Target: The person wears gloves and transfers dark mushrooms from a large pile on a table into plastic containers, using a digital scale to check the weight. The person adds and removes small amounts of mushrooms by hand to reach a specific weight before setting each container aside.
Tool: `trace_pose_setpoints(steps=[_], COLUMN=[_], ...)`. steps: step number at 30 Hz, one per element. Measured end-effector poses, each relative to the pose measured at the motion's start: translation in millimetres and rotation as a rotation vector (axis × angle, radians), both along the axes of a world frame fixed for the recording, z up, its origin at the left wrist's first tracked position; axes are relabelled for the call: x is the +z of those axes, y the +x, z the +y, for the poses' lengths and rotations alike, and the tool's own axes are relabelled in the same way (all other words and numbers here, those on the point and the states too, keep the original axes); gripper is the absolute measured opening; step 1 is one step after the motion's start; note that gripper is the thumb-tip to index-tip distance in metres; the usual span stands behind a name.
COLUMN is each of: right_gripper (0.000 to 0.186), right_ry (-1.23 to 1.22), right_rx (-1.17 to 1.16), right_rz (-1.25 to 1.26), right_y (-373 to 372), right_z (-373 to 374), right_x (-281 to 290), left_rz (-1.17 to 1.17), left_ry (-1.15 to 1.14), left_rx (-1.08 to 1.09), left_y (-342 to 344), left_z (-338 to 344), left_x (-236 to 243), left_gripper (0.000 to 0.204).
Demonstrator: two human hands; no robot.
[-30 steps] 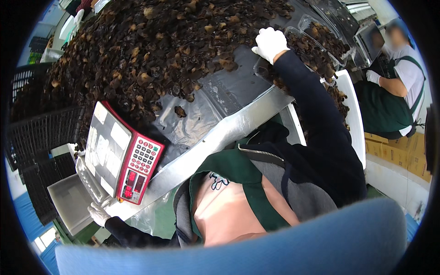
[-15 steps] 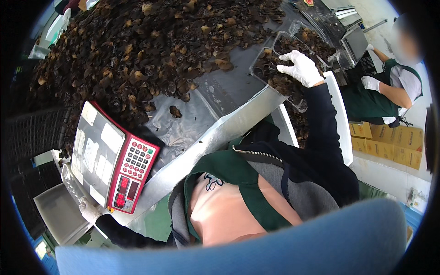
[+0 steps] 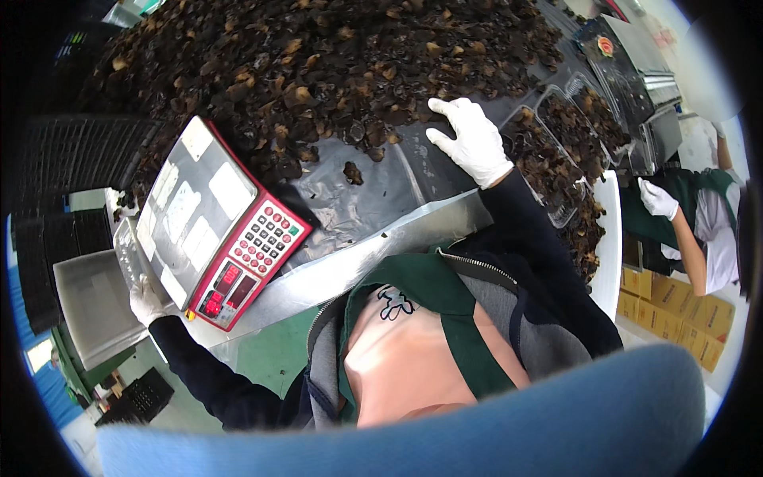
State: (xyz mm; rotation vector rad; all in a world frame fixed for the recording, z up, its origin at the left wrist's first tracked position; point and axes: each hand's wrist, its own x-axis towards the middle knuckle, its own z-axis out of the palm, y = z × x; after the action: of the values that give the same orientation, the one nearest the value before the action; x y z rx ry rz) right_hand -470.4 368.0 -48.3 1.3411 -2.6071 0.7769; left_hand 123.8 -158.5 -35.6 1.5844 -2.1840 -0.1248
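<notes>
Right hand (image 3: 473, 141): white-gloved, fingers spread open and flat, palm down on the dark plastic sheet (image 3: 373, 195) at the near edge of the mushroom heap, gripping nothing
Left hand (image 3: 145, 300): white-gloved, at the near left corner of the scale, fingers curled around the end of a clear plastic tray (image 3: 127, 253)
Clear plastic tray: thin and see-through, standing along the left side of the scale, touching it
Scale (image 3: 211, 224): red body with a grey weighing plate, keypad and lit red display facing the person; it sits tilted on the left part of the table, just beside the heap
Dried black mushrooms (image 3: 318, 63): a broad dark heap covering the far part of the table; one loose piece lies alone on the sheet between scale and right hand
Table (image 3: 358, 258): metal edge runs diagonally under the scale and the right forearm
Filled trays (image 3: 556, 151): clear trays loaded with mushrooms, just right of the right hand
Co-worker's hand (image 3: 658, 199): white-gloved, at the far right, well apart from the person's own hands
</notes>
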Motion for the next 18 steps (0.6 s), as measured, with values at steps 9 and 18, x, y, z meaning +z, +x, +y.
trace_pose_setpoints(steps=[9,18], right_gripper=[0.077,0.059], right_ry=[0.067,-0.182], right_rx=[-0.086,0.303], right_rz=[0.026,0.047], right_y=[-44,-16], right_z=[-45,-84], right_x=[-16,-17], left_rz=[0.484,0.694], left_ry=[-0.099,0.181], left_rx=[-0.017,-0.389], left_y=[-81,-151], left_z=[88,210], left_x=[43,20], left_gripper=[0.025,0.019])
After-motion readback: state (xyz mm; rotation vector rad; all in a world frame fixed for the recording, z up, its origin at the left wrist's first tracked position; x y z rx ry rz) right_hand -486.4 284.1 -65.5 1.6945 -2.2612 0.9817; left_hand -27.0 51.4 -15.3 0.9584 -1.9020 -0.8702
